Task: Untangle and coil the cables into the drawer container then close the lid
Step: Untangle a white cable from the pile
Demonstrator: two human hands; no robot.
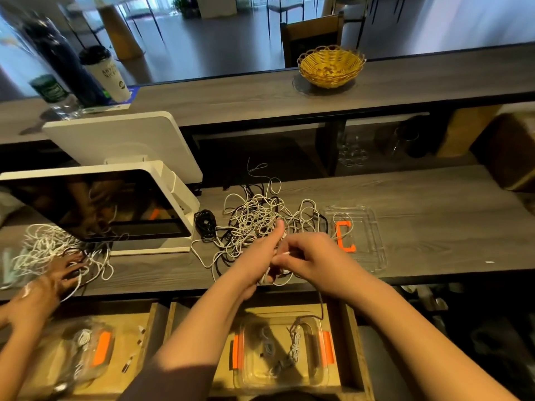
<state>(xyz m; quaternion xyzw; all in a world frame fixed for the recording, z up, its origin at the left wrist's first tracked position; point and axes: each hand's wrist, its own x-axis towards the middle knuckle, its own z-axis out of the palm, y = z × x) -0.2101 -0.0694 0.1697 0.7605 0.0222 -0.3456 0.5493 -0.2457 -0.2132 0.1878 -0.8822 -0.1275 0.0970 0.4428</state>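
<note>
A: Both hands were gripping one white cable: the left hand (254,256) clenched round its loops, the right hand (307,256) pinching the strand.

B: Where was the rest?

A: The tangle (254,218) lay just beyond the hands; the container (321,380) sat in the near drawer, its lid (373,241) to the right.

B: The risk?

A: Probably pulling a snagged strand, tightening knots or dragging the pile off the edge.

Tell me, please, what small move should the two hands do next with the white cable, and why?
Probably keep winding: the right hand should pass the white cable once more around the left hand. The cable still trails back into the tangled pile on the counter, so the coil looks unfinished. The open container in the drawer below already holds coiled cables.
</note>
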